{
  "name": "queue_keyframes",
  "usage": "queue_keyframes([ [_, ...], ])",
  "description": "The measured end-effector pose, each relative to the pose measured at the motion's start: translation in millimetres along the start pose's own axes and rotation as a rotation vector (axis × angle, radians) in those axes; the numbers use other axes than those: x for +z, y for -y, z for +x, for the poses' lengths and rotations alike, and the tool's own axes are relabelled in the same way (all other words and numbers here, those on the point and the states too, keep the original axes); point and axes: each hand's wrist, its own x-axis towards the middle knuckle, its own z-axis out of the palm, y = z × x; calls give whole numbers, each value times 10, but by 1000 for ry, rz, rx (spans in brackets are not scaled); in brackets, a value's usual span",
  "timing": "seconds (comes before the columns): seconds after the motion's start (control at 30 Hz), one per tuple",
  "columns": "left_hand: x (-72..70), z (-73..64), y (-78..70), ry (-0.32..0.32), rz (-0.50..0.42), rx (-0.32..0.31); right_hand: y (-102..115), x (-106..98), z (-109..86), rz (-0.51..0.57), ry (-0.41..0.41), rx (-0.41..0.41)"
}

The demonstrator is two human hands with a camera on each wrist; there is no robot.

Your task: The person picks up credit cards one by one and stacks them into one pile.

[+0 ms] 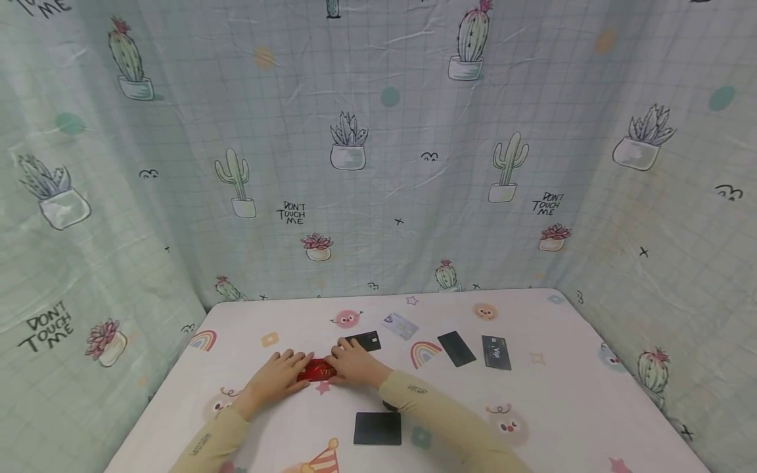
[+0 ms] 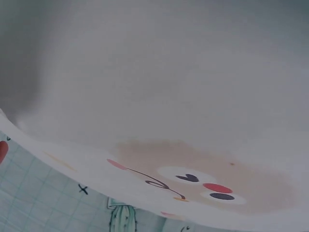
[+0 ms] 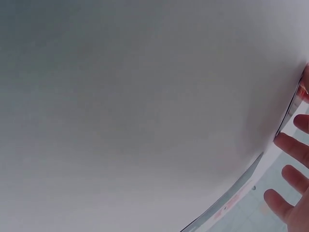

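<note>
A glossy red card [image 1: 318, 370] with gold "VIP" lettering lies between my two hands on the white table, both of its ends partly covered. My left hand [image 1: 276, 379] holds its left end, thumb on the near side and fingers on the far side. At the right end, my right hand [image 1: 357, 365] holds it the same way. A black card [image 1: 368, 340] lies just beyond the right hand, partly hidden by the fingers. In the right wrist view the fingers [image 3: 292, 149] show at the right edge; the left wrist view mostly shows table.
A pale blue card [image 1: 400, 326] lies at the back. To the right are a plain dark card [image 1: 457, 349] and a dark grey Vip card [image 1: 496, 353]. A black rectangle [image 1: 377, 429] lies near the front, with a small dark object [image 1: 389, 406] partly under the right sleeve.
</note>
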Motion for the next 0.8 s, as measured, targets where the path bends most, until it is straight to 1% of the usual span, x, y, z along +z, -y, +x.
queue_keyframes([
  [0.13, 11, -10, 10, -4, 21, 21, -13, -19, -9, -17, 9, -17],
  [0.23, -5, -12, 0, 14, 22, 21, -14, -46, -13, -33, 8, -33],
  [0.37, -28, -7, -17, 32, 49, 25, -13, -57, -15, -40, -4, -49],
  [0.43, -38, -2, -25, 21, 71, 37, -14, -51, -14, -42, -11, -55],
  [0.63, -50, 6, -37, -45, 124, 73, -16, -50, -15, -53, -29, -72],
  [0.7, -50, 7, -39, -50, 134, 79, -16, -55, -14, -55, -32, -76],
  [0.8, -54, 10, -46, -35, 147, 82, -14, -67, -20, -59, -32, -81],
])
